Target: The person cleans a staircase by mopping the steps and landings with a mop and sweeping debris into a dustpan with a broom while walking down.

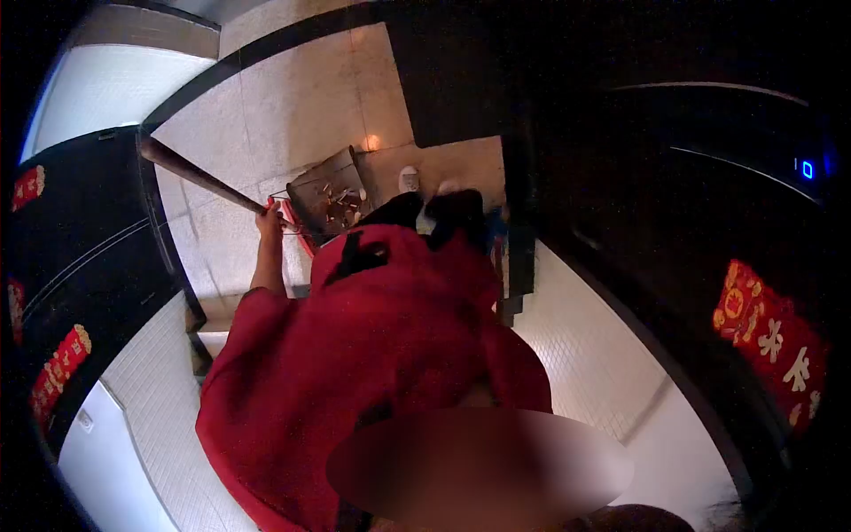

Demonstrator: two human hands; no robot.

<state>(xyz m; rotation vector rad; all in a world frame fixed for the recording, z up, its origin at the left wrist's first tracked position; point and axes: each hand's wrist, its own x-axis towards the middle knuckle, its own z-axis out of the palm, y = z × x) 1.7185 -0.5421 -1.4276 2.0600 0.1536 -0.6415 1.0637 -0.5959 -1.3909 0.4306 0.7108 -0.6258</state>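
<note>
My left hand is closed round the lower part of a long brown pole, which slants up to the left. Right beside that hand lie a red strip and thin wire-like bars. A dark metal dustpan-like tray rests on the floor just to the right, with small pale and brown bits of litter in it. How the pole joins the tray is not clear. My right hand does not show; the red garment fills the middle of the view.
A pale shoe stands on the tiled floor beside the tray. Dark panels with red paper decorations flank both sides. A blue lit digit glows at the right. A dark mat-like area lies ahead.
</note>
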